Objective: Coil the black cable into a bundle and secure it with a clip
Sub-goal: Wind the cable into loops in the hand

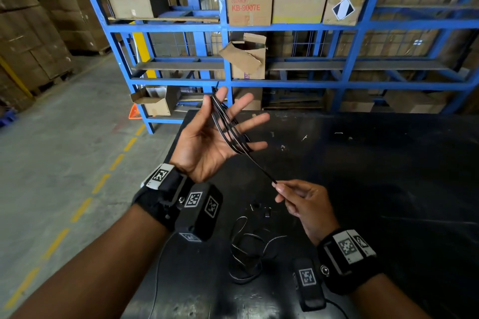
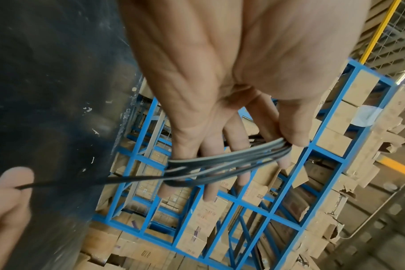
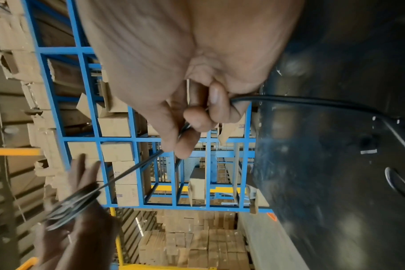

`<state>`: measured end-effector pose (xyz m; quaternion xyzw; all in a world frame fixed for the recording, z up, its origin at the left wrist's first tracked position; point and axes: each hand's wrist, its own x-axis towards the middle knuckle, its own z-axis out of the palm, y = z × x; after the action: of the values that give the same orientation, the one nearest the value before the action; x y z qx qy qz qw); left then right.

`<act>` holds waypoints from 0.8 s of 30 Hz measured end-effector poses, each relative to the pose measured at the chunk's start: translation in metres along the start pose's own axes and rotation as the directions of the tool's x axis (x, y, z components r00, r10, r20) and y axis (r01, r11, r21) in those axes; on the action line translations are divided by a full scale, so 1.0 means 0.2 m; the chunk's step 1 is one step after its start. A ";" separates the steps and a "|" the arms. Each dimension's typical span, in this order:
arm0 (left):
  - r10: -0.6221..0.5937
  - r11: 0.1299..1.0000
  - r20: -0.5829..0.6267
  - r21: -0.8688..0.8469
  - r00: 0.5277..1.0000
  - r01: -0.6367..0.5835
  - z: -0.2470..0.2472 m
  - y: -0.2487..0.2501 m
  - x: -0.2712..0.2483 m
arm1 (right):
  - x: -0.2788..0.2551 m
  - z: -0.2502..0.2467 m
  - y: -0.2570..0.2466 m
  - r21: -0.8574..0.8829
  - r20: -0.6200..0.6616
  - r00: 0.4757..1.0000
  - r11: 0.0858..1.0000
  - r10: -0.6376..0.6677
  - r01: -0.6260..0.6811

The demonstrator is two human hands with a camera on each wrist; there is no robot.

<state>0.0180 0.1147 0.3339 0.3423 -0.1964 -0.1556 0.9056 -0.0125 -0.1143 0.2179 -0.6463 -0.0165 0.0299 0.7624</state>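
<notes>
Left hand [image 1: 204, 142] raised, fingers spread straight; cable [image 1: 228, 127] loops wound round them. Right hand [image 1: 305, 204], nearer, pinches the taut strand. Slack lies on table [image 1: 388, 163] below.

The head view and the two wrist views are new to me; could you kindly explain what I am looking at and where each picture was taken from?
There is no machine here: a person works with bare hands, wearing one camera on the head and a black camera box on each wrist. The head view looks down at both hands over a black table. Each wrist view looks along its own hand. The left hand is spread open, with the black cable wound in several loops round its fingers. The right hand pinches the strand leading off those loops and holds it taut. The rest of the cable lies loose on the table. Some small dark pieces lie near it, too small to identify. Behind stands a blue rack with cardboard boxes.
</notes>
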 end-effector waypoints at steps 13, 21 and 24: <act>-0.386 0.750 -0.173 0.513 0.906 0.417 0.02 -0.11 -0.20 | 0.29 -0.02 -0.36 -0.554 0.248 0.922 0.737 -0.298 0.387; -0.328 0.535 -0.280 0.732 0.902 0.422 0.02 -0.15 -0.15 | 0.28 0.09 -0.56 -0.707 0.378 0.896 0.552 -0.233 0.442; -0.271 0.535 -0.310 0.738 0.911 0.410 -0.01 -0.18 -0.14 | 0.24 0.11 -0.56 -0.705 0.387 0.888 0.542 -0.248 0.458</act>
<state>-0.0106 0.1020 0.3017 0.7485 -0.1014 -0.1989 0.6245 0.0370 -0.1079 0.3311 -0.8855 -0.2509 -0.0576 0.3867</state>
